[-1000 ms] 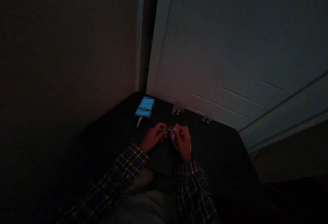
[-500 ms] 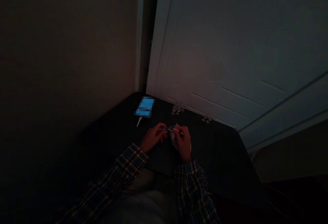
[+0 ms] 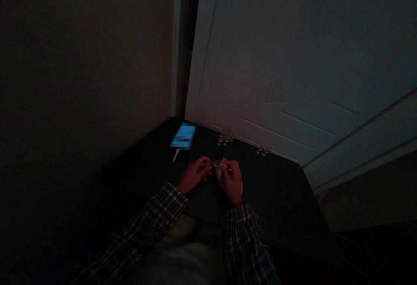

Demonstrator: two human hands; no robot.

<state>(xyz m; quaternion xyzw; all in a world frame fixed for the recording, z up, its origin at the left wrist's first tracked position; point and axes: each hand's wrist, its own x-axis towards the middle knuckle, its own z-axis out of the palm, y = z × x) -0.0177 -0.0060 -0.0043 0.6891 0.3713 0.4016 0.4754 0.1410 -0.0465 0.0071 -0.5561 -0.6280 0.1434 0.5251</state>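
In the dim light my left hand (image 3: 194,173) is closed, its fingertips pinching one end of a small shiny thing (image 3: 213,164), which looks metallic. Close beside it, my right hand (image 3: 232,181) is closed around a pale, soft-looking piece, perhaps cloth or tissue (image 3: 219,173), pressed against the other end of the shiny thing. A pale edge also shows at the outer side of the right hand. The exact kind of the shiny thing is too dark and small to tell. Both hands are over the dark tabletop (image 3: 276,189).
A phone with a lit, blurred blue screen (image 3: 184,136) lies at the back left, with a white cable end (image 3: 176,155) below it. Small round shiny pieces stand in a larger group (image 3: 226,138) and a smaller group (image 3: 263,150) by the white panel (image 3: 293,50) behind.
Both hands keep almost the same place and grip. The picture is slightly darker, and the view has shifted very little.
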